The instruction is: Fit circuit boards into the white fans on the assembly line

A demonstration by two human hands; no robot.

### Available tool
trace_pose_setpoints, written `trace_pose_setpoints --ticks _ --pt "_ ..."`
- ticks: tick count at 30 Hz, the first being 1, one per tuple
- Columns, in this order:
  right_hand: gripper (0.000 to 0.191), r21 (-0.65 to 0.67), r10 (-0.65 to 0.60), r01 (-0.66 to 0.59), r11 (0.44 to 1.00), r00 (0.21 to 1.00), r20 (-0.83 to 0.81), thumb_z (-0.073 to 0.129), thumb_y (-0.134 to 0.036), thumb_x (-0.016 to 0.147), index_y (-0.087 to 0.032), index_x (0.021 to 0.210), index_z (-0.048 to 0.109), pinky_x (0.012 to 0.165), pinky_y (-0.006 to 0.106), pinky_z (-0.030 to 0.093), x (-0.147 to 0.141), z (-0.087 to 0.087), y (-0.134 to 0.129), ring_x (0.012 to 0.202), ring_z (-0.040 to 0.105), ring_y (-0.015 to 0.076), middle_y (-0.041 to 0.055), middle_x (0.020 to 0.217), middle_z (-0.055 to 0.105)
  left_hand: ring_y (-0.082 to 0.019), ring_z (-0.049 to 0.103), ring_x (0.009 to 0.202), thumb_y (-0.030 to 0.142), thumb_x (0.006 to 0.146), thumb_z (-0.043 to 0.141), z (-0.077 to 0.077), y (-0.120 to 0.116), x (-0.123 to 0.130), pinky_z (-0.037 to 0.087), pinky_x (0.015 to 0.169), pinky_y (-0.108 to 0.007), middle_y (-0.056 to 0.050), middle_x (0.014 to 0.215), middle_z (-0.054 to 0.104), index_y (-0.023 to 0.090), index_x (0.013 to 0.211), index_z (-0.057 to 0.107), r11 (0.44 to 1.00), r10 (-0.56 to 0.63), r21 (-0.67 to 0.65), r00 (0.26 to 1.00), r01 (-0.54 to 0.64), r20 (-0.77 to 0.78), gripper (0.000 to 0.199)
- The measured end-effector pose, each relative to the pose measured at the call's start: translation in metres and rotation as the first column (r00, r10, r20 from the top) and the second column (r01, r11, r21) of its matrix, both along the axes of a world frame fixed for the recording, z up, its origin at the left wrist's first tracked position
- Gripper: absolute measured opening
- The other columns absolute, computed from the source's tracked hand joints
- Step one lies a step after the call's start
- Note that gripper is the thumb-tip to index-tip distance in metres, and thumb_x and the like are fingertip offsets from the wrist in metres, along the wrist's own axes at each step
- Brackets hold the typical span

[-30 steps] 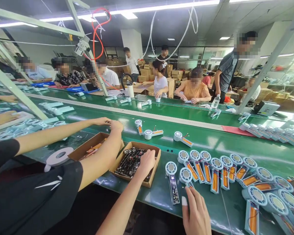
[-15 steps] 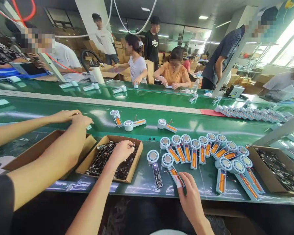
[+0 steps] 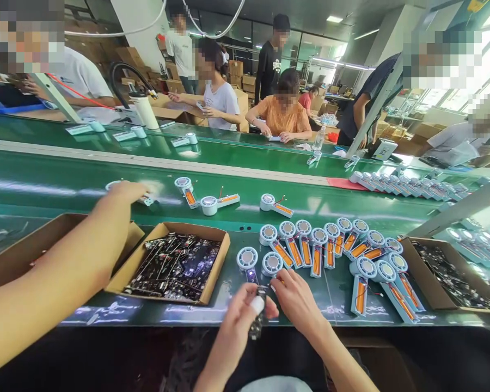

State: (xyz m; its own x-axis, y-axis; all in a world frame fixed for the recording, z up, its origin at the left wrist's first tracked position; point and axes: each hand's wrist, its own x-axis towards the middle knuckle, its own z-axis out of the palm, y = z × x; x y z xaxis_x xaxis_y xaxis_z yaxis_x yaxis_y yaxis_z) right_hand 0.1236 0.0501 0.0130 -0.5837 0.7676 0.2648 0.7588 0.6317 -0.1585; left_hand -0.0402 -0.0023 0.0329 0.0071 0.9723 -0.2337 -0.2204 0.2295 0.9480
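A black circuit board (image 3: pixel 256 328) is gripped between the thumb and fingers of the left hand (image 3: pixel 240 313), in front of the near edge of the work surface (image 3: pixel 338 296). The board is held roughly upright; a white covering is seen at the thumb. The right hand (image 3: pixel 298 296) is positioned just beside the left, with its fingers curled and its fingertips brought close to the lower side of the near fan unit (image 3: pixel 273 263). Whether a wire or other thin part is pinched there cannot be told.

The second fan unit (image 3: pixel 247 258) is placed to the left of the near fan unit, with its handle partly hidden by the left hand. To the right, a cluster of fan units (image 3: pixel 319 236) is laid out with orange parts exposed in the open handles. Loose circuit boards (image 3: pixel 175 267) are contained in the middle carton (image 3: pixel 218 267), and similar boards are contained in the right carton (image 3: pixel 417 283). The left carton (image 3: pixel 130 239) is partly covered by a co-worker's arm (image 3: pixel 77 250). The co-worker's hand (image 3: pixel 126 191) is extended over the green belt (image 3: pixel 330 209), on which three fan units (image 3: pixel 209 206) are also set.
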Motion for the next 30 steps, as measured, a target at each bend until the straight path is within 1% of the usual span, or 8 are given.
trace_pose_setpoints --ticks 2,5,10,14,18,23,25,30 --pt "0.025 -0.109 -0.043 0.019 0.994 0.975 -0.218 0.056 0.001 0.084 -0.019 0.091 0.068 0.074 0.03 0.053 0.004 -0.002 -0.002 0.084 0.063 0.0207 0.0067 0.097 0.068 -0.027 0.072 0.087 0.047 0.081 0.061 -0.018 -0.01 0.017 0.056 0.084 -0.038 -0.009 0.09 0.077 0.02 0.1 0.059 0.997 -0.065 -0.036 0.998 0.064 -0.005 0.033" --pt "0.028 -0.326 -0.2 0.026 0.945 0.834 -0.515 0.055 0.0 0.082 -0.021 0.093 0.071 0.071 0.024 0.05 0.007 -0.004 -0.011 0.082 0.065 0.0158 0.0038 0.098 0.071 -0.029 0.072 0.098 0.049 0.083 0.058 -0.047 -0.017 0.018 0.055 0.091 -0.041 -0.01 0.1 0.076 0.022 0.106 0.057 0.999 -0.026 -0.024 0.986 0.022 -0.165 0.036" --pt "0.02 -0.579 -0.409 -0.047 0.814 0.66 -0.63 0.057 -0.013 0.084 -0.02 0.091 0.075 0.062 0.023 0.047 0.012 -0.008 -0.019 0.07 0.062 0.0141 0.0024 0.089 0.074 -0.035 0.07 0.103 0.059 0.083 0.053 -0.078 -0.024 -0.011 0.054 0.091 -0.05 -0.014 0.106 0.073 0.023 0.104 0.058 0.978 0.193 0.159 0.861 -0.132 -0.471 0.042" --pt "0.024 -0.624 -0.5 -0.008 0.781 0.59 -0.634 0.052 -0.028 0.093 -0.02 0.101 0.073 0.066 0.026 0.049 0.027 -0.006 -0.022 0.073 0.063 0.0162 0.0042 0.091 0.074 -0.03 0.072 0.088 0.06 0.088 0.05 -0.069 -0.028 -0.021 0.058 0.08 -0.044 -0.011 0.098 0.073 0.023 0.109 0.057 0.98 0.192 0.143 0.861 -0.14 -0.471 0.043" --pt "0.023 -0.605 -0.477 0.1 0.79 0.721 -0.503 0.053 -0.019 0.087 -0.02 0.101 0.071 0.067 0.026 0.046 0.031 0.0 -0.031 0.073 0.06 0.0159 0.0036 0.09 0.07 -0.022 0.067 0.072 0.056 0.089 0.053 -0.056 -0.026 -0.012 0.056 0.066 -0.033 -0.007 0.091 0.071 0.022 0.114 0.055 0.989 0.145 0.048 0.913 -0.137 -0.38 0.042" --pt "0.024 -0.583 -0.455 0.175 0.793 0.806 -0.377 0.056 -0.01 0.077 -0.02 0.096 0.067 0.065 0.025 0.042 0.018 -0.001 -0.04 0.07 0.056 0.0151 0.0018 0.086 0.066 -0.019 0.06 0.066 0.061 0.089 0.048 -0.06 -0.017 0.002 0.05 0.059 -0.03 -0.004 0.08 0.066 0.017 0.111 0.063 0.99 0.119 -0.038 0.961 -0.133 -0.25 0.051" --pt "0.012 -0.608 -0.492 0.193 0.77 0.787 -0.372 0.055 -0.015 0.082 -0.02 0.085 0.065 0.062 0.025 0.04 0.017 -0.003 -0.037 0.066 0.054 0.0148 0.0006 0.076 0.064 -0.019 0.058 0.066 0.064 0.088 0.045 -0.062 -0.012 0.003 0.051 0.061 -0.031 -0.003 0.076 0.064 0.016 0.103 0.067 0.991 0.114 -0.039 0.968 -0.126 -0.222 0.055" --pt "0.016 -0.727 -0.581 0.091 0.681 0.672 -0.46 0.053 -0.029 0.089 -0.02 0.078 0.06 0.056 0.024 0.04 0.021 -0.005 -0.025 0.057 0.051 0.0133 -0.0027 0.063 0.057 -0.021 0.06 0.07 0.06 0.088 0.052 -0.055 -0.005 0.001 0.053 0.071 -0.034 0.0 0.07 0.061 0.019 0.102 0.065 0.992 0.123 0.019 0.958 -0.122 -0.258 0.045"
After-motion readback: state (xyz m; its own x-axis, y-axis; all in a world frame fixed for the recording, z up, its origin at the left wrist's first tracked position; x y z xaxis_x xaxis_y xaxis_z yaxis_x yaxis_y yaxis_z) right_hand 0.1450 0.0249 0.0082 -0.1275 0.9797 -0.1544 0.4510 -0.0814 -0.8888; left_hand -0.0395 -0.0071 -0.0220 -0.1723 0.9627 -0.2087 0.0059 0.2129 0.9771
